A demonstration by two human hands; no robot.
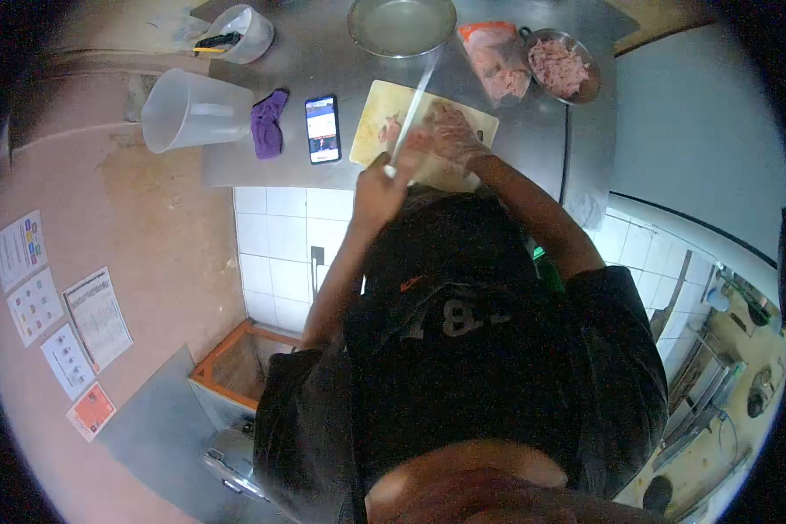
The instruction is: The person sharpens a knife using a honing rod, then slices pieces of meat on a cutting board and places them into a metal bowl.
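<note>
My left hand [381, 194] is wrapped round the handle of a knife [417, 105], whose long blade points away from me over a pale cutting board [371, 122]. Pieces of raw meat [390, 131] lie on the board to the left of the blade, with more to its right. On the right part of the board, my right hand [454, 137], in a clear glove, rests at the meat with its fingers bent; they are blurred, and what lies under them is partly hidden.
Behind the board are a round metal pan [402, 26], a plastic bag of meat [495, 61] and a bowl of cut meat [561, 68]. To the left are a phone [322, 129], purple cloth [268, 124], clear jug [183, 112] and white tub [251, 37].
</note>
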